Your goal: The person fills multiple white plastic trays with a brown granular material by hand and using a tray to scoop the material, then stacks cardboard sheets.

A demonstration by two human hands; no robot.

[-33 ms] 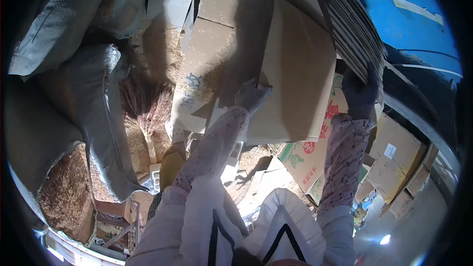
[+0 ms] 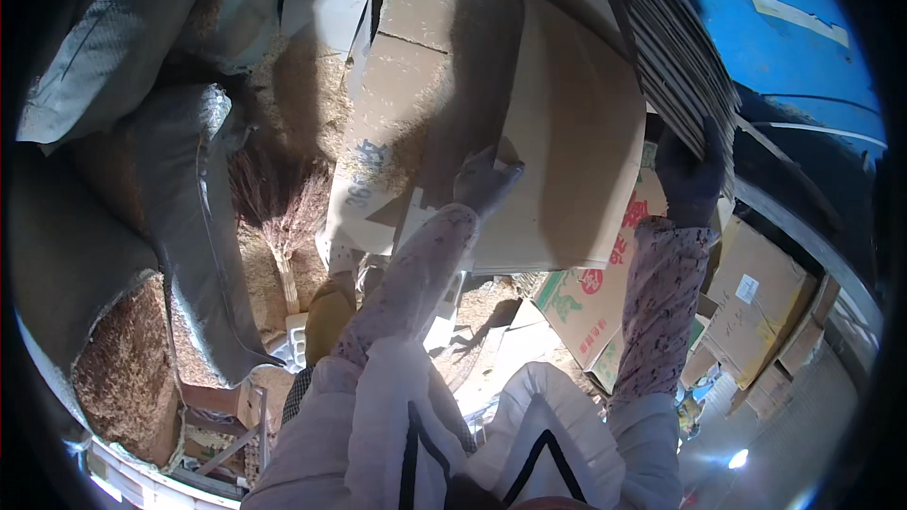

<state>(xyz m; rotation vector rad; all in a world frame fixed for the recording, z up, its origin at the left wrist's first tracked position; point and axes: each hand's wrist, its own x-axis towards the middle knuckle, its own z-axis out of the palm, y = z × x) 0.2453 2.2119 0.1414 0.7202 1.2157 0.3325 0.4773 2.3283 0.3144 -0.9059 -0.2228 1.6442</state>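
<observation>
My left hand (image 2: 485,181), in a grey glove, is closed on the left edge of a large plain brown cardboard sheet (image 2: 576,142). The sheet slants across the middle, its far part in shadow. To the right, my dark-gloved right hand (image 2: 693,175) is closed around the near end of a thick stack of flattened cardboard (image 2: 661,38). Part of its fingers is hidden by shadow and the stack. Left of my left hand lies another cardboard panel (image 2: 387,113), dusted with shavings. Patterned sleeves cover both my forearms.
Grey sacks (image 2: 194,227) of shavings stand at the left, with a twig broom (image 2: 282,217) beside them. A printed carton (image 2: 595,316) lies below the sheet, and another cardboard box (image 2: 751,297) sits at lower right. A blue surface (image 2: 784,47) rises at the far right.
The large sheet's near edge has shifted very slightly away from me, and my left hand has turned a little on it. My right hand stays on the stack.
</observation>
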